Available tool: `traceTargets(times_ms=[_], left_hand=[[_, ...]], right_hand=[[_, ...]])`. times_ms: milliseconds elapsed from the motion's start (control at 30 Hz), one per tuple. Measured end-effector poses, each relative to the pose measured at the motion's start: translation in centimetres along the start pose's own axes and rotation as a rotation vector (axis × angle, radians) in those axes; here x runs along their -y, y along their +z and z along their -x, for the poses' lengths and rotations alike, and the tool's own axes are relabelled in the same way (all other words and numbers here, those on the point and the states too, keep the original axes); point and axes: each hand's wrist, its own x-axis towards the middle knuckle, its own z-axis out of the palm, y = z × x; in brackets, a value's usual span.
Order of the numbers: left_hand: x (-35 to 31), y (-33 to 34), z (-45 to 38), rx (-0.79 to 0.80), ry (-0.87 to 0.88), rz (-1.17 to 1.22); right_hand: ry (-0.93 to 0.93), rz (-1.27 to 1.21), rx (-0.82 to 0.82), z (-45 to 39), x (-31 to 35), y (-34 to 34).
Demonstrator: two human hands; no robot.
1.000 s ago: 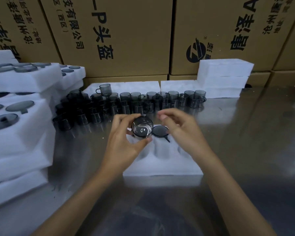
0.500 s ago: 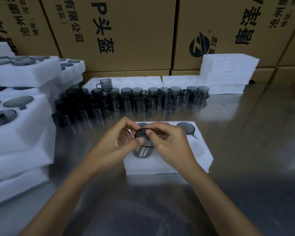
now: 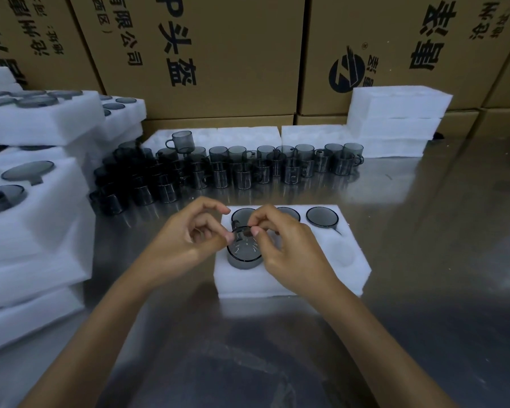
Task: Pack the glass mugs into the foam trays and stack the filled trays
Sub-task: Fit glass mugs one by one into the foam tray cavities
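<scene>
I am pinching the rim of a smoky glass mug (image 3: pixel 244 252) with my left hand (image 3: pixel 189 240) and right hand (image 3: pixel 286 248), its base sitting partway into the front-left pocket of the foam tray (image 3: pixel 292 282) at the steel worktop's (image 3: pixel 424 260) middle.

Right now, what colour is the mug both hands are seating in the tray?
Smoky grey, see-through glass mug; the head view shows it.
</scene>
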Motion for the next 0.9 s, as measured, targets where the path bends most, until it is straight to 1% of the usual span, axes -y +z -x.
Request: traceTargets(times_ms=[167, 233, 300, 433, 533, 633, 767, 900], left_hand=[[0.2, -0.5, -0.2, 0.044, -0.039, 0.05], [0.3, -0.5, -0.2, 0.074, -0.057, 0.068], [0.6, -0.6, -0.3, 0.094, -0.071, 0.071], [1.5, -1.1, -0.6, 0.064, -0.136, -0.01], [2.1, -0.8, -0.7, 0.083, -0.243, 0.033], [2.7, -0.4, -0.8, 0.131, -0.332, 0.101], [3.2, -0.3, -1.0, 0.16, -0.339, 0.135], [3.6, -0.5, -0.6, 0.155, -0.325, 0.183]], right_hand=[[0.014, -0.024, -0.019, -0.1, -0.2, 0.3], [0.024, 0.041, -0.046, -0.1, -0.3, 0.6], [-0.009, 0.129, -0.1, 0.0, -0.2, 0.8], [-0.064, 0.18, -0.131, 0.2, -0.3, 0.7], [-0.076, 0.316, -0.095, 0.3, -0.5, 0.6], [-0.053, 0.425, 0.002, 0.3, -0.7, 0.5], [-0.032, 0.45, 0.046, 0.1, -0.7, 0.6], [-0.077, 0.511, 0.066, 0.2, -0.6, 0.1]])
